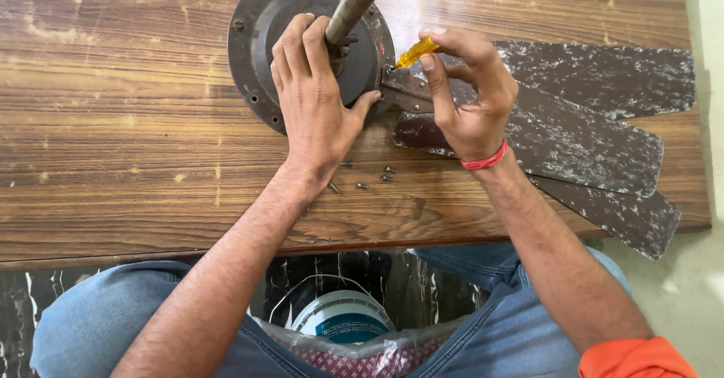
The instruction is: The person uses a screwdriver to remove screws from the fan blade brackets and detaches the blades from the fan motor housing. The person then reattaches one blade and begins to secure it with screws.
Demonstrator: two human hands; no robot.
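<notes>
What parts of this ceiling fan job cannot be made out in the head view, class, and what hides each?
- Screwdriver tip: too small, and the right hand covers the handle.
- Fan motor hub: under the left hand and the rod.
- Motor top: cut by the frame edge.
- Loose screws: too small to tell type.
- White bucket: partly behind the plastic bag.

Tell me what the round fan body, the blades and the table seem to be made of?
Fan body: probably metal, dull brown paint, bolt holes around its rim. Blades: likely painted sheet metal, dark coat flaking into pale specks. Table: wood or wood-look laminate, glossy streaked grain, worn in patches.
</notes>
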